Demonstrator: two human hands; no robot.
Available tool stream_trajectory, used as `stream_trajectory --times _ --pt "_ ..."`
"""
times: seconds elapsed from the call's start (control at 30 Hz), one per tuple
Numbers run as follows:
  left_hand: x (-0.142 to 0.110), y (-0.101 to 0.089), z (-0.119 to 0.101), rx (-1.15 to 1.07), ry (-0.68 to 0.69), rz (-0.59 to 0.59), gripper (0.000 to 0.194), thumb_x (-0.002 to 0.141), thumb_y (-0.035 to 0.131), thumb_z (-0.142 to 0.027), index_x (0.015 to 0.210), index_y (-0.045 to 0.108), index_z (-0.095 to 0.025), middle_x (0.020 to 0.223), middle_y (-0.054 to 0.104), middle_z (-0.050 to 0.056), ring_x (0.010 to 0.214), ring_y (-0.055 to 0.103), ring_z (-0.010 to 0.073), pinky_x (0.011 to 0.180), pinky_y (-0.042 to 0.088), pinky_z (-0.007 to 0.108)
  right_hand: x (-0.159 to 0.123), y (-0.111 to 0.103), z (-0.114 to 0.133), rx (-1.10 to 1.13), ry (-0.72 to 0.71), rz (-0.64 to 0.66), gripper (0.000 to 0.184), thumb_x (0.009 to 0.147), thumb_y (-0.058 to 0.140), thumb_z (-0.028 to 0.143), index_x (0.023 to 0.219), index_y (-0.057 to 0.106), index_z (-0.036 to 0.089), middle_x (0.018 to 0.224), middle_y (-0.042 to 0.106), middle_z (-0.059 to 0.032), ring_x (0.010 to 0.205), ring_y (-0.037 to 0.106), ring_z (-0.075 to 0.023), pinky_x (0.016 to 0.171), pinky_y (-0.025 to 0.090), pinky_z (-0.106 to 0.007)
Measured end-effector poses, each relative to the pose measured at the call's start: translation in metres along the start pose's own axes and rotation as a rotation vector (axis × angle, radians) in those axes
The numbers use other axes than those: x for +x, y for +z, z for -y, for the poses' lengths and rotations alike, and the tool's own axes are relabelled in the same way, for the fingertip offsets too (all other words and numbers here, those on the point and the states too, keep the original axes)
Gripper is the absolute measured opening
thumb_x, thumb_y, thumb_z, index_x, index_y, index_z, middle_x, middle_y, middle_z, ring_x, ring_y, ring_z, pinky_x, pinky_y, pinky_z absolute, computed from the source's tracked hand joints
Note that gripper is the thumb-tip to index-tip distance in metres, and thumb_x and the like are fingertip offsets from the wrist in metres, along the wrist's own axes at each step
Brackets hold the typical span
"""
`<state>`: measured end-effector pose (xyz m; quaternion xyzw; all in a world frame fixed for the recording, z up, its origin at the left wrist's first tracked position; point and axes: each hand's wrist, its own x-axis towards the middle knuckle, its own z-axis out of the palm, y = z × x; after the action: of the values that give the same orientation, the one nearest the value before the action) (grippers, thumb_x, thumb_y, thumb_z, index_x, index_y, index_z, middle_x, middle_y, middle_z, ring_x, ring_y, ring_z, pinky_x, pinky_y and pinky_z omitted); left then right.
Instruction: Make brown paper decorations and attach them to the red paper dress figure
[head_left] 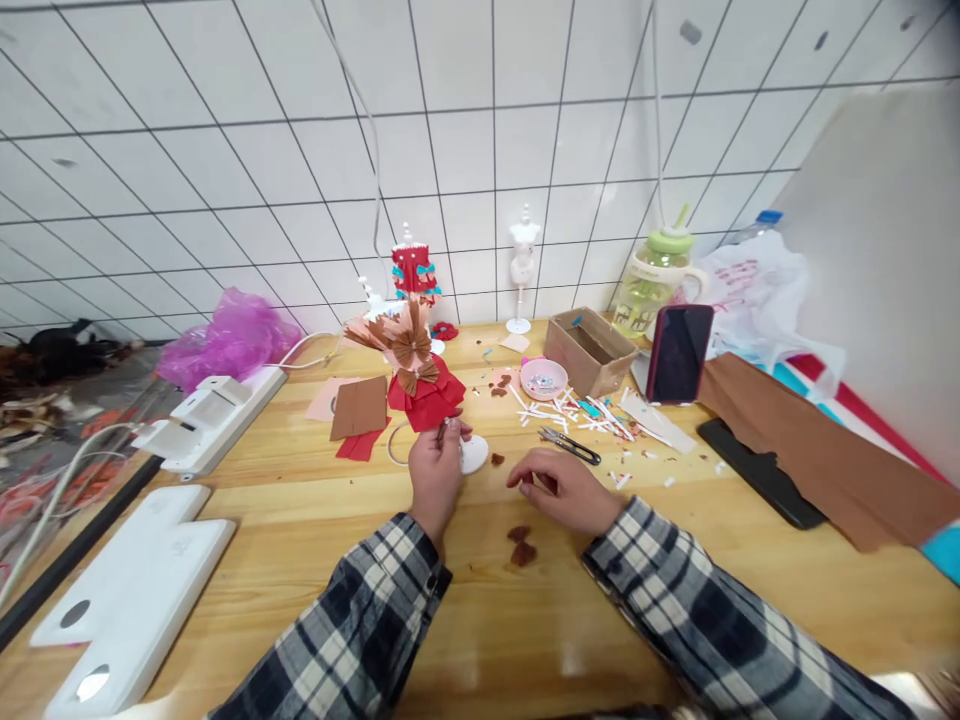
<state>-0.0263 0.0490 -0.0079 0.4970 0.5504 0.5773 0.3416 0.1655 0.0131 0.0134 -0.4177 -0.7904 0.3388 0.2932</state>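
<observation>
My left hand (436, 475) is closed around the lower part of a small dress form. On it is a paper dress with a red skirt (427, 400) and pleated brown fans (412, 345), tilted away from me. The form's round white base (472, 455) shows beside my fingers. My right hand (566, 490) rests low over the table, its fingers loosely bent and apart, with nothing visible in them. Brown scraps (523, 548) lie just below it. Thread snips (570, 445) lie beyond my right hand. Brown paper sheets (360, 408) lie left of the dress.
At the back stand a bare white dress form (523, 265) and one in red (412, 270). A pink dish (544, 379), a cardboard box (589, 350), a phone (679, 355) and a green-lidded jug (656, 280) stand to the right. A power strip (225, 425) and white power banks (142, 610) lie left.
</observation>
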Motion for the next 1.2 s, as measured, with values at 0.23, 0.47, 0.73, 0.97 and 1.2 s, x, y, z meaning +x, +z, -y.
stream_trajectory --times 0.23,0.47,0.73,0.97,1.2 --pt "-0.001 0.011 0.009 0.174 0.050 0.214 0.035 0.086 0.051 -0.042 0.093 0.070 -0.014 0.092 0.074 0.011 0.084 0.068 0.0210 0.075 0.052 0.030 -0.029 0.011 -0.001 -0.209 -0.002 0.166 0.021 0.077 0.068 0.033 0.095 0.070 0.023 0.093 0.064 -0.0046 0.091 0.056 -0.0202 0.082 0.043 -0.032" --pt "0.004 0.006 0.012 0.389 0.136 0.315 0.033 0.087 0.048 -0.037 0.097 0.071 -0.015 0.091 0.074 0.009 0.089 0.067 0.0237 0.079 0.050 0.033 -0.026 0.012 0.001 -0.220 0.048 0.169 0.009 0.076 0.068 0.022 0.085 0.067 0.020 0.087 0.063 -0.0025 0.086 0.056 -0.0178 0.077 0.042 -0.029" --pt "0.039 0.004 0.006 0.258 0.167 0.124 0.038 0.089 0.047 -0.043 0.097 0.070 -0.013 0.097 0.073 0.011 0.085 0.068 0.0213 0.076 0.050 0.030 -0.024 0.010 -0.006 -0.135 0.028 0.228 0.012 0.069 0.075 0.021 0.080 0.069 0.020 0.096 0.061 -0.0027 0.088 0.057 -0.0164 0.078 0.043 -0.027" --pt "0.047 0.000 0.024 0.437 0.138 0.239 0.038 0.088 0.046 -0.042 0.096 0.071 -0.014 0.091 0.074 0.011 0.079 0.067 0.0215 0.068 0.048 0.028 -0.018 0.012 -0.021 0.073 0.209 0.083 0.005 0.082 0.060 0.022 0.085 0.062 0.019 0.071 0.063 0.0021 0.061 0.054 -0.0105 0.057 0.040 -0.021" --pt "0.045 -0.002 0.027 0.551 0.159 0.284 0.038 0.087 0.047 -0.045 0.086 0.070 -0.014 0.076 0.071 0.009 0.066 0.062 0.0199 0.060 0.043 0.027 -0.019 0.014 -0.011 -0.142 -0.081 -0.045 0.005 0.084 0.060 0.022 0.082 0.064 0.022 0.090 0.068 -0.0028 0.087 0.058 -0.0170 0.079 0.043 -0.030"
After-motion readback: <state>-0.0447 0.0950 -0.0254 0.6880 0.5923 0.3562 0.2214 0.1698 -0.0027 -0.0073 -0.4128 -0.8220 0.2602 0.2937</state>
